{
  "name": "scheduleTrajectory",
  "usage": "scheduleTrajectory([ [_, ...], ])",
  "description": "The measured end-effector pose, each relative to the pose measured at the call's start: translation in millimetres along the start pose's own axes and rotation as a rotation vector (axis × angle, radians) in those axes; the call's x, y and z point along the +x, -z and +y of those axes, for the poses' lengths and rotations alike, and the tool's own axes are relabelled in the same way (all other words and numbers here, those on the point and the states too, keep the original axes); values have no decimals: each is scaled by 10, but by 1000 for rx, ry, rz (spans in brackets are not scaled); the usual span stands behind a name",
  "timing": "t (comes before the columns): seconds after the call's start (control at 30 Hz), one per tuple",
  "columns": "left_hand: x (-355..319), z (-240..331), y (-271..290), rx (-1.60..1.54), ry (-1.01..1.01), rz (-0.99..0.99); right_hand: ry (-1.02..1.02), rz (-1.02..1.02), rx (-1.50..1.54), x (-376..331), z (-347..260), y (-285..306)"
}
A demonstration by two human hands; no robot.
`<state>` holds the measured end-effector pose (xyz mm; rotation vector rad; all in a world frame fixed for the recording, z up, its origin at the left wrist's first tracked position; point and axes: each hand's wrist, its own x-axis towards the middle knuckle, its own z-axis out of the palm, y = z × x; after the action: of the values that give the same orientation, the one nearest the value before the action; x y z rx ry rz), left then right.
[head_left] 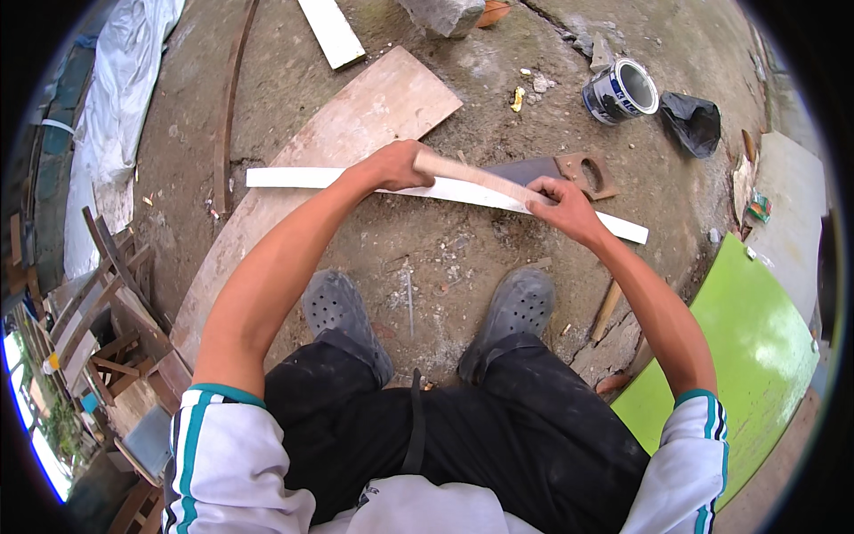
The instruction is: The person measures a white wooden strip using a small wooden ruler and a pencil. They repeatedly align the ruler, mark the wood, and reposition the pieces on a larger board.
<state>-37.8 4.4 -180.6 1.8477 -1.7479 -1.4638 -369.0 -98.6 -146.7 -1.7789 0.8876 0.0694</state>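
Both hands are out in front of me above the ground, closed on the two ends of a short pale wooden strip (476, 178). My left hand (402, 167) grips its left end and my right hand (564, 210) its right end. Just below runs a long white strip (298, 178), its left part over a wide board; I cannot tell whether my fingers touch it. Behind the wooden strip lies a handsaw (527, 171) with a brown wooden handle, its blade partly covered by the strip.
The wide board (374, 107) slants across the concrete ground. A white offcut (331, 34) and a rock (443, 13) lie at the back. Toward the right are a can (614, 96), a black plastic bag (692, 123) and a green panel (729, 356). Scrap wood (116, 329) piles up left.
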Motion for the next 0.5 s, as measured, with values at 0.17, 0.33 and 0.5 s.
scheduleTrajectory([
  [0.17,-7,28,-7,11,-9,-22,111,-282,-335,-212,-18,-134],
  [0.33,-15,37,19,11,12,-65,6,-193,-512,-408,16,-750],
  [0.5,33,29,-5,-14,2,-87,148,74,-521,-621,163,-812],
])
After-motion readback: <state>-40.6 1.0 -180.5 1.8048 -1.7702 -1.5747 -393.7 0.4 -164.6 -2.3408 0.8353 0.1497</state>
